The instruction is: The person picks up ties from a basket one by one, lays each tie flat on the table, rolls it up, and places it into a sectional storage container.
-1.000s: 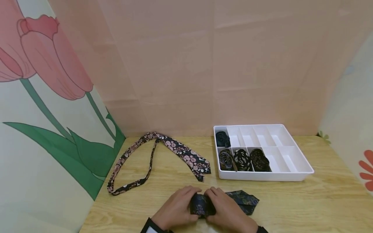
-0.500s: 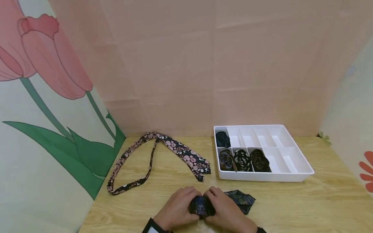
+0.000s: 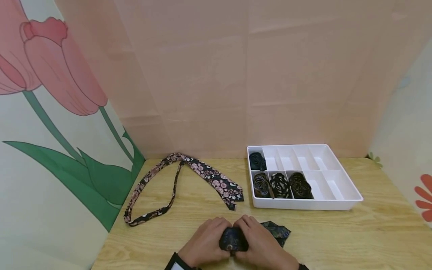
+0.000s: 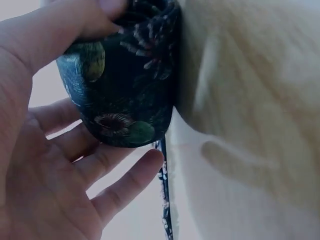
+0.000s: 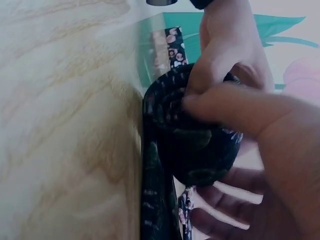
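Note:
A dark navy necktie with a flower pattern is wound into a roll between my two hands, near the table's front. My left hand grips the roll's left side, its thumb at the coiled edge in the left wrist view. From the other side my right hand holds it, thumb over the coil and fingers beneath in the right wrist view. The flat tie end lies on the table to the right, partly hidden behind my right hand. In the left wrist view the roll shows pale and green blossoms.
Beyond my hands to the left, a black tie with pink flowers lies in a loose loop. At the back right stands a white divided tray with several rolled ties in its left compartments. A peach backdrop rises behind the table.
The roll has turned between my hands, and the flat tie end on the right has drawn in leftward and become shorter. The tray and the looped tie have stayed put.

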A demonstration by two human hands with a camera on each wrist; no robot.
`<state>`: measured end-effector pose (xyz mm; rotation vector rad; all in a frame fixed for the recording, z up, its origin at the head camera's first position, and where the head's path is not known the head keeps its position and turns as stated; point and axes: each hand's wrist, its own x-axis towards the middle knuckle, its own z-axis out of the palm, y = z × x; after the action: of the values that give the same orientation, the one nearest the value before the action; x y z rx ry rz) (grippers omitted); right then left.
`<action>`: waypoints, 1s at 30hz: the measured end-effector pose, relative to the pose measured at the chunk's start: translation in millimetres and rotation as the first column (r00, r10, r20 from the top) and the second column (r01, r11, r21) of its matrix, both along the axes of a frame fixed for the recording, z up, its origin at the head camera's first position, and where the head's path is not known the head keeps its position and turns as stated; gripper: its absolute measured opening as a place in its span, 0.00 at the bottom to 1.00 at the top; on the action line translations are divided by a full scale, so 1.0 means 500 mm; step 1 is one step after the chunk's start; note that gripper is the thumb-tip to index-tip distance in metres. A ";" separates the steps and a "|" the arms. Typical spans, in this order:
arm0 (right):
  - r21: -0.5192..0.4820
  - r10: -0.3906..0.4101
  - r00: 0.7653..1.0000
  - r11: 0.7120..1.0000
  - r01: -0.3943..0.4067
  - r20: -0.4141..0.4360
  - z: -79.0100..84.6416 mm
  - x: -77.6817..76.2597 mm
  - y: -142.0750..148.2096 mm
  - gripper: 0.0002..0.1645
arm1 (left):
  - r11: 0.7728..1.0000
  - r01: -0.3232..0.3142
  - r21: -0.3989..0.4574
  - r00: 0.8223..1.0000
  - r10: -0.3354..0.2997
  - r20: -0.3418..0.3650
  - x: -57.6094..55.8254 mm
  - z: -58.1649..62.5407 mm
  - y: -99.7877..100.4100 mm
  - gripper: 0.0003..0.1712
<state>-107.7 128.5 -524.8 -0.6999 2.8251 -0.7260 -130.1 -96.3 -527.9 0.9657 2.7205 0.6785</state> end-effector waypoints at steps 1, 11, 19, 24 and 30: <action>-0.003 0.002 1.000 1.000 -0.002 -0.009 -0.001 0.000 0.000 0.34 | 1.000 -0.010 0.003 1.000 0.010 0.007 0.000 0.000 0.000 0.32; 0.036 0.004 0.999 0.999 -0.002 -0.044 0.003 0.003 0.006 0.37 | 0.999 -0.032 -0.008 0.999 0.032 -0.014 0.004 -0.002 0.004 0.37; 0.040 -0.018 1.000 0.999 0.018 -0.004 0.009 0.004 0.004 0.38 | 0.999 -0.027 0.019 0.999 0.028 -0.045 0.008 0.004 0.010 0.40; 0.034 -0.010 0.999 0.999 0.012 -0.050 0.007 0.006 0.005 0.39 | 1.000 -0.015 0.004 0.998 0.015 -0.068 0.011 -0.005 0.018 0.37; 0.037 -0.021 0.997 0.999 0.024 -0.075 0.002 0.005 0.009 0.37 | 0.999 -0.038 0.004 0.998 0.038 -0.046 0.011 0.000 0.016 0.39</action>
<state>-105.4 133.1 -524.0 -0.7053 2.9108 -0.6611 -124.8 -88.4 -527.8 0.9443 2.7856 0.6754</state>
